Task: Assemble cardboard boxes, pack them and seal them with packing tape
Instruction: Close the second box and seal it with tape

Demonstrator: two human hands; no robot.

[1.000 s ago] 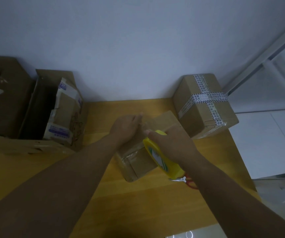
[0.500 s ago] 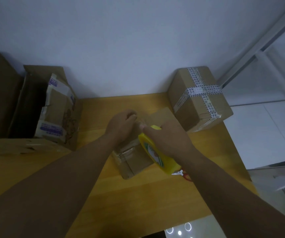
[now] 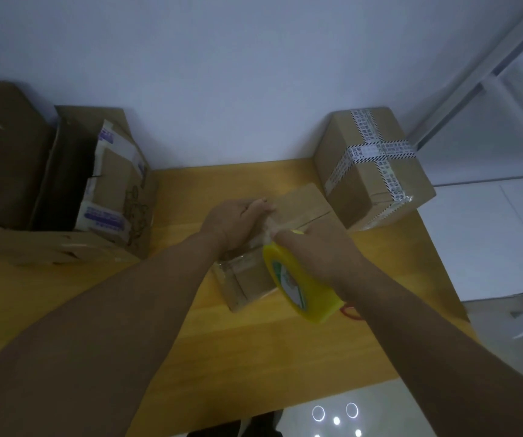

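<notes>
A small cardboard box lies on the wooden table at the centre, with clear tape on its near end. My left hand rests on top of the box, fingers laid over the tape strip. My right hand grips a yellow roll of packing tape, held just above the box's right side. A clear strip of tape runs from the roll to the box top between my hands.
A sealed box with printed tape stands at the back right against the wall. Open cartons with packets fill the left side. Red-handled scissors lie by the roll, mostly hidden. The table's right edge is close.
The camera view shifted slightly. My left hand's fingers have stretched further across the box top. The tape roll stays in my right hand in about the same place.
</notes>
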